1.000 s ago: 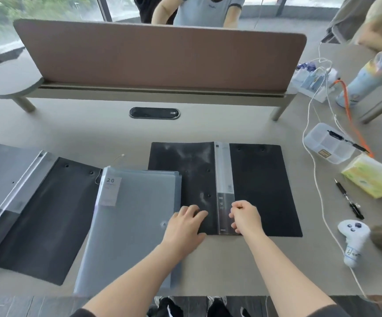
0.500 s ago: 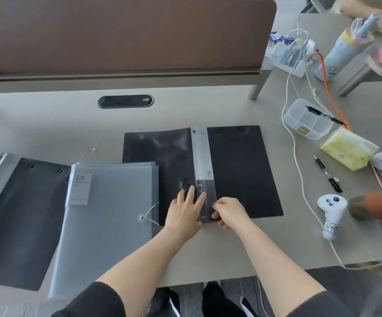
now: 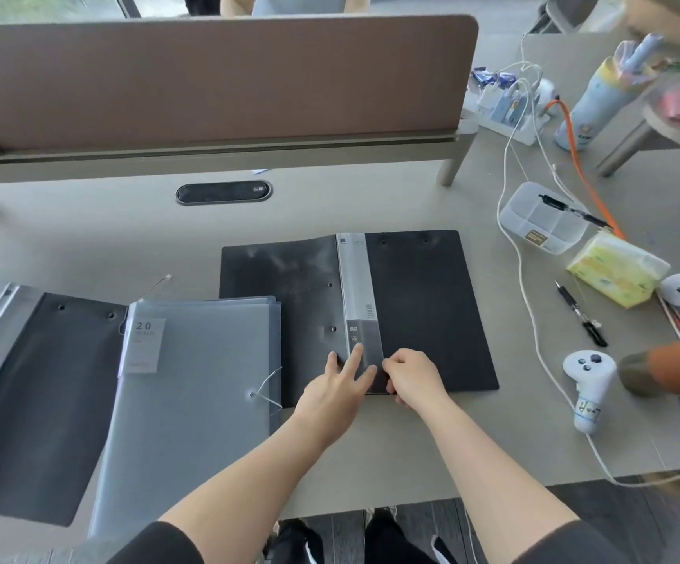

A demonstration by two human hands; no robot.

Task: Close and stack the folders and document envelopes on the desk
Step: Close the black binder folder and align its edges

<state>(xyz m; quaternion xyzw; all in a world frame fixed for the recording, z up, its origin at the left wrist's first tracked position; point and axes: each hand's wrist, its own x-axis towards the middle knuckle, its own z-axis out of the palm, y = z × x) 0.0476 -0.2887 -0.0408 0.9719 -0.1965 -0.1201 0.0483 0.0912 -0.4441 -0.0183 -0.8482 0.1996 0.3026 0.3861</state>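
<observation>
Your left hand [image 3: 332, 394] is flat and released, fingers spread on the near end of the open black folder [image 3: 427, 307], with the fingertips [image 3: 356, 352] resting on its grey spine strip [image 3: 358, 295]. Your right hand [image 3: 413, 380] is curled just beside it, fingers pinched at the near corner of that same strip, though I can't tell if it's actually got hold of the edge or is only pressing on it. The folder itself lies wide open and flat in the middle of the worktop [image 3: 126, 242], both black covers down. Overlapping its left cover is a translucent grey document envelope [image 3: 191, 392] with a "20" label and a string-and-button clasp, the string hanging loose. Left of that, partly tucked under the envelope, there's a second open folder [image 3: 33, 400], dark with a grey spine. Off to your right, well apart from the folders, you've got a clear plastic box [image 3: 541, 221], a yellow tissue pack [image 3: 614, 270], a black pen [image 3: 580, 315], white cables [image 3: 527, 295] and a white controller [image 3: 588, 384]. A brown divider panel [image 3: 216, 79] stands along the far side.
</observation>
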